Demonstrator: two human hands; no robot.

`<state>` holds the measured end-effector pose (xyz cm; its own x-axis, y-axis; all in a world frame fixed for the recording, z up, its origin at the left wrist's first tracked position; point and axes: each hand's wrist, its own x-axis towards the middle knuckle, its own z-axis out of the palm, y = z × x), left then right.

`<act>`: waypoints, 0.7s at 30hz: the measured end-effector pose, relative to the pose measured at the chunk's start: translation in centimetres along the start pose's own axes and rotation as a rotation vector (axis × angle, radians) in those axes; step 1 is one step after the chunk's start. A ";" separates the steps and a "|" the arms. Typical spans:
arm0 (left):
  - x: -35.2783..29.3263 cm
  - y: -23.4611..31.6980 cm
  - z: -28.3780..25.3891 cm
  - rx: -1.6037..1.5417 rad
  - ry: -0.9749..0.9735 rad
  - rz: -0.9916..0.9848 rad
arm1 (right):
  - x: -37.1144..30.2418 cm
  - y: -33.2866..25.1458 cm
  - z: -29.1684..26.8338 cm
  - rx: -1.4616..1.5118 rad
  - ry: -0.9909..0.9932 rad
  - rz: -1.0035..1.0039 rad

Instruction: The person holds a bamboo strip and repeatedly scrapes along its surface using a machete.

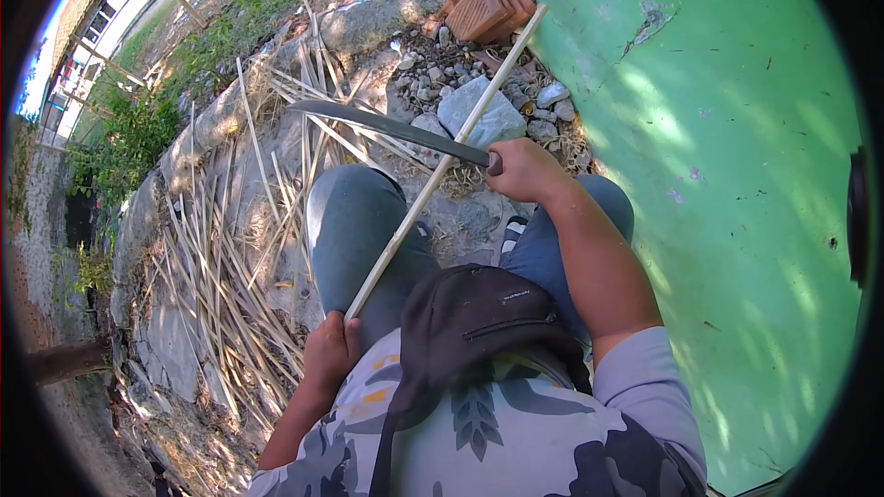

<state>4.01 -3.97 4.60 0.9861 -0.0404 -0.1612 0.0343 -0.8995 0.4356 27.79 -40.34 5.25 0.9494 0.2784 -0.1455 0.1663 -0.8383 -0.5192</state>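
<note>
My right hand is closed round the handle of a machete, whose long dark blade points left and curves at its tip. A pale bamboo strip slants from my lap up to the far right, and the blade crosses it near my right hand. Its near end is in my left hand, which is closed around it beside my left thigh. Whether the blade's edge bites into the strip cannot be made out.
Many loose bamboo strips lie heaped on the ground to my left. Ahead are a grey rock, gravel and stacked terracotta tiles. A green painted floor spreads on the right. A dark bag rests on my lap.
</note>
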 end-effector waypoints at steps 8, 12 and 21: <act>0.2 0.5 -0.2 -0.031 0.011 -0.019 | 1.1 0.5 -1.2 -0.036 -0.075 0.135; 0.2 0.1 0.0 -0.011 0.009 0.003 | -0.2 0.5 -0.3 -0.008 0.059 0.010; 0.0 -0.5 0.1 -0.070 -0.008 0.011 | -0.3 -1.3 0.0 -0.159 0.000 -0.142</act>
<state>4.00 -3.60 4.29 0.9852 -0.0541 -0.1624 0.0346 -0.8663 0.4984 27.26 -39.40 5.99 0.9136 0.3986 -0.0803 0.3380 -0.8544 -0.3947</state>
